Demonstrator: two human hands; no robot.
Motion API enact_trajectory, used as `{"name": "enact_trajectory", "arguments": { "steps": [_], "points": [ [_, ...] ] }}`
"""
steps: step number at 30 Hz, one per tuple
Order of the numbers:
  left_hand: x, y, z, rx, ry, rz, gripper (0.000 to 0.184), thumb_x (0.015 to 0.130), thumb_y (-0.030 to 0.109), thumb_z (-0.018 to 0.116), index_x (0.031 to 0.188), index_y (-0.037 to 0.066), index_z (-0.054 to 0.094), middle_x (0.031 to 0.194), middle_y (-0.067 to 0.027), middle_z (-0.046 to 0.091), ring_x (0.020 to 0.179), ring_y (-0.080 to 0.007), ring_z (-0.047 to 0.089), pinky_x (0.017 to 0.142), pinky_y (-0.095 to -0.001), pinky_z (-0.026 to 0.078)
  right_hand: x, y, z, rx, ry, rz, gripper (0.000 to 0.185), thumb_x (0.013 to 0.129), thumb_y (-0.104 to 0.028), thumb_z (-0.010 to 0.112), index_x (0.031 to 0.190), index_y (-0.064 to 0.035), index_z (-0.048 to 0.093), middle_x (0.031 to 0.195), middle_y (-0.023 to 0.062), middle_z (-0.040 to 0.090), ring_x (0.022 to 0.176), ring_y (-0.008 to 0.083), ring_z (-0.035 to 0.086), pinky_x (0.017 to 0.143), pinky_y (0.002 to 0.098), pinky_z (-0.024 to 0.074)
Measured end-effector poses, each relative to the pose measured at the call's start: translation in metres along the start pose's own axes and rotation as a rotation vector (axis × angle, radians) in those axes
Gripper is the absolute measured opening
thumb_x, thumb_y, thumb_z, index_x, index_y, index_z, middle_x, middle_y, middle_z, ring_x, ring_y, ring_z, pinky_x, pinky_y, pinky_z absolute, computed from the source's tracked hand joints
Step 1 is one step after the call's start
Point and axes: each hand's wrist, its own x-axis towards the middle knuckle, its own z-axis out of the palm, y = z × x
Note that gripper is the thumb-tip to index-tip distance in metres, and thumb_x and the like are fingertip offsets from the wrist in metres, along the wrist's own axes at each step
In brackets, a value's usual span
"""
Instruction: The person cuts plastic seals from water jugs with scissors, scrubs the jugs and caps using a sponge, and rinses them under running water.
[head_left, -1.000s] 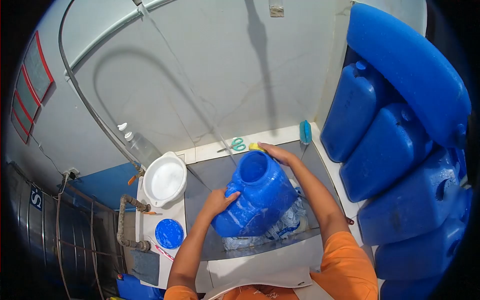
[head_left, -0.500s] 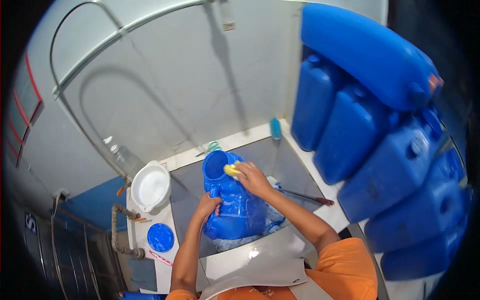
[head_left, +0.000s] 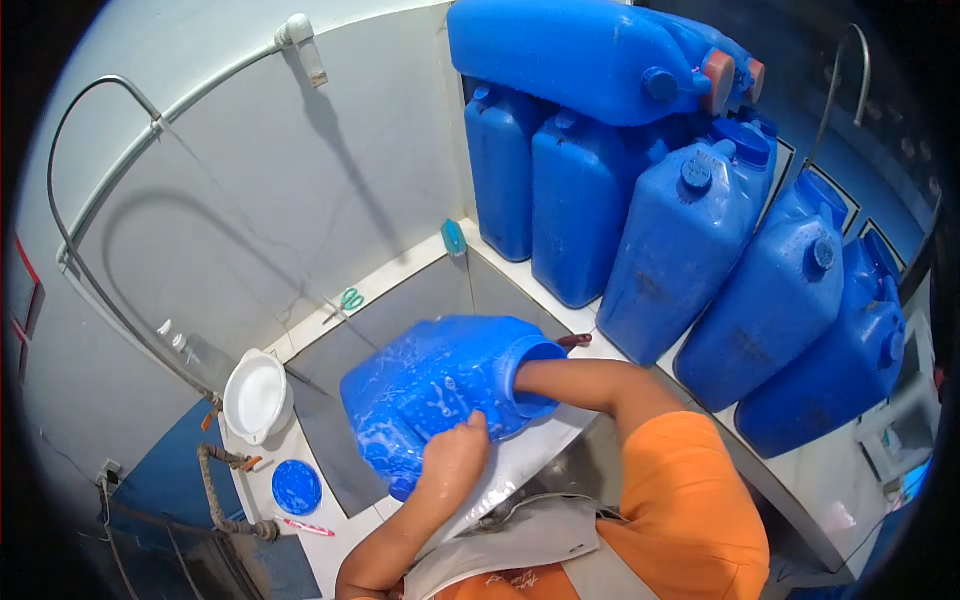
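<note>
A large blue plastic jug (head_left: 420, 375), streaked with white suds, lies tilted on its side over the grey sink (head_left: 320, 400). Its wide round mouth (head_left: 508, 375) faces right, toward my body. My left hand (head_left: 458, 458) is closed on the jug's near side, at the handle, with the thumb on top. My right forearm (head_left: 590, 385) reaches in through the mouth. The right hand itself is hidden inside the jug, so its fingers and anything in them do not show.
Several blue jerrycans (head_left: 680, 240) line the right ledge, with others lying across the top. On the left ledge are a white basin (head_left: 258, 398), a blue lid (head_left: 297, 488) and a pink-and-white toothbrush-like stick (head_left: 305, 526). Green scissors (head_left: 350, 300) and a teal brush (head_left: 453, 238) rest on the back ledge.
The jug has gone from standing mouth-up to tilted, mouth rightward. My right hand, which held a yellow sponge at the rim, has gone inside. The view has swung right.
</note>
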Motion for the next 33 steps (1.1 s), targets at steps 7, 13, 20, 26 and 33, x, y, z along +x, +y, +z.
{"name": "enact_trajectory", "arguments": {
  "steps": [7, 13, 20, 26, 33],
  "points": [
    [-0.056, 0.004, -0.001, 0.013, 0.160, 0.050, 0.020, 0.077, 0.015, 0.058, 0.086, 0.003, 0.045, 0.065, -0.0153, 0.060, 0.058, -0.0324, 0.062, 0.049, -0.0416, 0.050, 0.002, -0.010, 0.019, 0.130, 0.250, -0.089, 0.030, 0.074, -0.017, 0.061, 0.102, -0.0072, 0.067, 0.110, 0.0147, 0.061, 0.102, 0.0313, 0.059, 0.087, 0.0419, 0.0454],
    [-0.074, 0.000, -0.008, -0.037, 0.268, 0.195, 0.008, 0.078, 0.009, 0.051, 0.082, 0.004, 0.046, 0.061, -0.0136, 0.058, 0.054, -0.0304, 0.061, 0.044, -0.0401, 0.049, 0.022, -0.032, 0.022, 0.150, 0.367, -0.191, 0.030, 0.074, -0.017, 0.061, 0.102, -0.0070, 0.067, 0.110, 0.0148, 0.061, 0.102, 0.0313, 0.059, 0.087, 0.0418, 0.0457],
    [-0.074, 0.003, -0.010, -0.028, 0.240, 0.131, 0.006, 0.078, 0.008, 0.050, 0.081, 0.004, 0.046, 0.060, -0.0128, 0.058, 0.054, -0.0299, 0.062, 0.044, -0.0397, 0.049, 0.041, -0.049, 0.021, 0.100, 0.288, -0.274, 0.030, 0.074, -0.017, 0.060, 0.102, -0.0067, 0.066, 0.110, 0.0150, 0.062, 0.101, 0.0313, 0.059, 0.086, 0.0417, 0.0460],
    [-0.057, 0.006, -0.001, 0.004, 0.324, 0.057, 0.021, 0.075, 0.021, 0.062, 0.082, 0.006, 0.048, 0.062, -0.0128, 0.059, 0.054, -0.0291, 0.062, 0.044, -0.0393, 0.049, 0.041, -0.041, 0.013, -0.036, 0.149, -0.232, 0.030, 0.075, -0.018, 0.060, 0.102, -0.0065, 0.066, 0.109, 0.0152, 0.062, 0.101, 0.0313, 0.059, 0.086, 0.0415, 0.0462],
    [-0.002, -0.017, -0.002, 0.026, 0.270, -0.043, 0.010, 0.078, 0.009, 0.050, 0.078, 0.002, 0.057, 0.069, -0.0179, 0.064, 0.063, -0.0307, 0.066, 0.052, -0.0396, 0.053, 0.039, -0.030, -0.010, -0.338, 0.040, -0.234, 0.031, 0.075, -0.018, 0.060, 0.102, -0.0062, 0.066, 0.109, 0.0154, 0.062, 0.100, 0.0313, 0.059, 0.085, 0.0414, 0.0465]
  ]
}}
